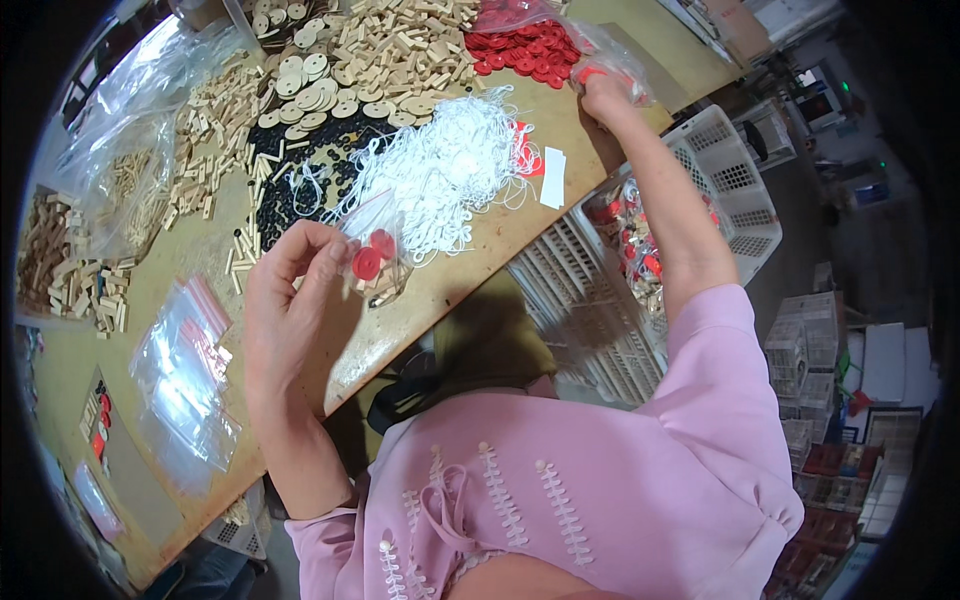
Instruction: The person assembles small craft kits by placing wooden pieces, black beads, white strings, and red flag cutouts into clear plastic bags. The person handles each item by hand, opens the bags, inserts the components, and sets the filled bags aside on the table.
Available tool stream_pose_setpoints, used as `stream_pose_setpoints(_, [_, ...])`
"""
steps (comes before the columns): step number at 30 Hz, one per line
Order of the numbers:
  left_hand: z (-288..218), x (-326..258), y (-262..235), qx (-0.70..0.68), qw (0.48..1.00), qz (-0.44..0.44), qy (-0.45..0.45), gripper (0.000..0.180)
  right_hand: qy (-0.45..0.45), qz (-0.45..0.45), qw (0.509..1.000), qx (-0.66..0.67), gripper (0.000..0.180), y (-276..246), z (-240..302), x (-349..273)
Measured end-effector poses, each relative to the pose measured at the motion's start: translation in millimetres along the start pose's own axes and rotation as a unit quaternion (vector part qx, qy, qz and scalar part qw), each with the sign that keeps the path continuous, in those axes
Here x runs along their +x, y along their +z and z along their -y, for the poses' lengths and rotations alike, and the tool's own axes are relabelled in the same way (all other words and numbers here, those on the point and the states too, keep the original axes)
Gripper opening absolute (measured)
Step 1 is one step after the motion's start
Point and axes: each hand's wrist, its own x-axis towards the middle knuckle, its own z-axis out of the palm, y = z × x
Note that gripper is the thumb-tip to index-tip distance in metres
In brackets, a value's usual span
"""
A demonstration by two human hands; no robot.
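Your left hand pinches a small clear plastic bag holding red round discs and pale wooden pieces, mouth up so nothing spills, while your right hand reaches far across the wooden table, fingers closed on a red disc from the red pile.

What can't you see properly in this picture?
- Small bag in the left hand, head view: two red discs show, but the pale pieces under them are too small to count.
- Right hand, head view: its fingertips are hidden in the bag of red discs, so what they pinch is unclear.
- White basket, head view: the right arm covers part of its contents.
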Motion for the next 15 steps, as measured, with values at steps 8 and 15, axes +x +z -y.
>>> stream_pose_setpoints(8, [-3, -2, 2, 0.055, 0.998, -0.023, 0.032, 0.011, -0.018, -0.15, 0.988, 0.037, 0.026, -4, 2, -11])
stream_pose_setpoints(15, [-10, -5, 4, 0.11, 0.991, -0.005, 0.08, 0.008, 0.001, -0.207, 0.97, 0.126, 0.028, -24, -36, -25])
